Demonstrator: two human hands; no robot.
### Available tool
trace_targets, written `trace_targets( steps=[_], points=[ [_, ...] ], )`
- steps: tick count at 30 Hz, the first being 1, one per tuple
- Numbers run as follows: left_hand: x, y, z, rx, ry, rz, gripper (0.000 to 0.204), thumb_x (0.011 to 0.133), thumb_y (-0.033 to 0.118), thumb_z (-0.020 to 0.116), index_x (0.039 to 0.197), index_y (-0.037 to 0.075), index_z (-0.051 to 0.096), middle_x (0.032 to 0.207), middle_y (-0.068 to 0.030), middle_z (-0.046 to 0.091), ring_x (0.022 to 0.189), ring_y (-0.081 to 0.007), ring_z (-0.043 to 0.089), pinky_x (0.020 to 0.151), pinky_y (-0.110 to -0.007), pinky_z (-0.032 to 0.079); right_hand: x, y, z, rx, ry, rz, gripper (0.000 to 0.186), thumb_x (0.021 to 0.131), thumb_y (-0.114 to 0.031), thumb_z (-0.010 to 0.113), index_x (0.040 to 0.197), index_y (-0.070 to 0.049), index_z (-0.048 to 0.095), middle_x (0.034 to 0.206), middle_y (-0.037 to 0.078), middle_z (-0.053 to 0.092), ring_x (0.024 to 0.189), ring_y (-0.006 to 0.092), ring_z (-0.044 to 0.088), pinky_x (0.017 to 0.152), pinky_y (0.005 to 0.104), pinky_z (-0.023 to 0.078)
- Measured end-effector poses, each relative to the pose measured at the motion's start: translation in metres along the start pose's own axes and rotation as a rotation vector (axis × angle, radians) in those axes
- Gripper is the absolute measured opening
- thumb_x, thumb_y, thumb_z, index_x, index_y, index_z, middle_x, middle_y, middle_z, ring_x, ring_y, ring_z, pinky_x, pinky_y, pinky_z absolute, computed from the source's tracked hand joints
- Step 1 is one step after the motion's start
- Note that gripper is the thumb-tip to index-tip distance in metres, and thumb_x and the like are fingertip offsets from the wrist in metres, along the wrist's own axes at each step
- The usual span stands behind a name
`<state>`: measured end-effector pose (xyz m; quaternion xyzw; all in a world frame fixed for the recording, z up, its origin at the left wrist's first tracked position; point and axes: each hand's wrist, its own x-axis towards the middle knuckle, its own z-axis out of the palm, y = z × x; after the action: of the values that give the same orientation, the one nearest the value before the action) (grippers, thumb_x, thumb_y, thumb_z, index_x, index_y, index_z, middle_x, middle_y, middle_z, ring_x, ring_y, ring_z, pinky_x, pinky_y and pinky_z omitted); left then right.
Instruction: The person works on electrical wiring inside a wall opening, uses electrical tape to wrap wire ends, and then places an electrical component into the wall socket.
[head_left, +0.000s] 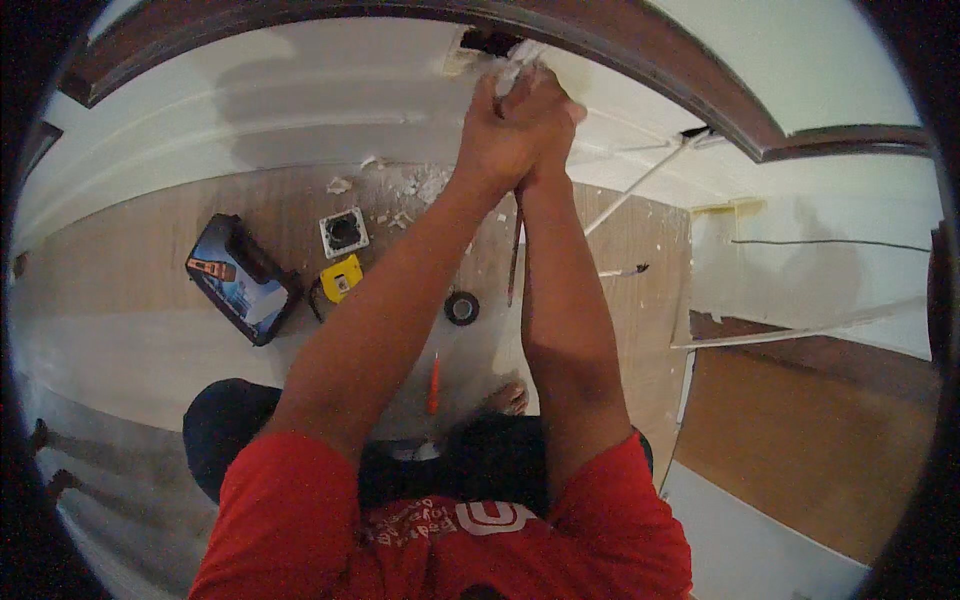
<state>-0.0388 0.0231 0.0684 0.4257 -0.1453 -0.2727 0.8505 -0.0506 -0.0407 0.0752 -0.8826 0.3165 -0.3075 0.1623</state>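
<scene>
My left hand (488, 135) and my right hand (543, 112) are pressed together at the low wall, fingers closed around a crumpled-looking whitish piece (520, 62). What it is cannot be made out. Just above it, a dark rectangular hole (488, 42) with ragged edges opens in the pale wall. Below my wrists, a thin dark reddish strand or tool (515, 255) reaches down toward the floor; its upper end is hidden behind my forearms.
On the wood-look floor lie a black tool case (240, 280), a white square wall box (344, 232), a yellow tape measure (341, 278), a black tape roll (461, 308), an orange-handled screwdriver (434, 385) and white rubble (425, 185). A white strip (640, 185) slants at right.
</scene>
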Motion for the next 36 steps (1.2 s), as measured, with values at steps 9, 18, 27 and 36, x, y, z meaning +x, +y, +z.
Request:
trace_targets(
  steps=[9,18,27,36],
  points=[
    [0.008,-0.019,-0.019,0.182,-0.005,0.002,0.078,0.069,0.027,0.079,0.131,-0.009,0.048,0.126,-0.0174,0.058,0.115,-0.0224,0.055,0.100,-0.032,0.042,-0.009,0.005,0.023,-0.099,0.057,-0.004,0.023,0.093,-0.028,0.050,0.096,-0.006,0.054,0.080,0.019,0.067,0.077,0.0373,0.068,0.066,0.0444,0.054],
    [0.007,-0.006,-0.013,0.088,0.000,-0.142,0.083,0.067,0.029,0.080,0.132,-0.011,0.048,0.123,-0.0160,0.060,0.112,-0.0220,0.057,0.097,-0.031,0.044,0.004,0.015,0.030,0.052,0.020,0.008,0.032,0.097,-0.033,0.040,0.094,-0.006,0.057,0.083,0.021,0.068,0.080,0.0410,0.067,0.068,0.0497,0.053],
    [0.009,-0.005,-0.014,0.025,-0.006,-0.155,0.081,0.067,0.029,0.082,0.129,-0.011,0.050,0.117,-0.0175,0.063,0.104,-0.0207,0.060,0.092,-0.031,0.047,-0.007,0.011,0.017,-0.068,-0.087,0.089,0.031,0.095,-0.031,0.042,0.098,-0.006,0.059,0.085,0.021,0.068,0.084,0.0398,0.067,0.071,0.0480,0.053],
    [0.011,-0.001,-0.015,-0.012,-0.002,-0.192,0.072,0.068,0.026,0.081,0.123,-0.011,0.054,0.112,-0.0160,0.065,0.099,-0.0190,0.061,0.086,-0.029,0.049,-0.007,0.006,0.016,-0.005,-0.056,0.139,0.033,0.096,-0.033,0.044,0.094,-0.005,0.063,0.088,0.019,0.068,0.085,0.0389,0.067,0.072,0.0472,0.053]
  ],
)
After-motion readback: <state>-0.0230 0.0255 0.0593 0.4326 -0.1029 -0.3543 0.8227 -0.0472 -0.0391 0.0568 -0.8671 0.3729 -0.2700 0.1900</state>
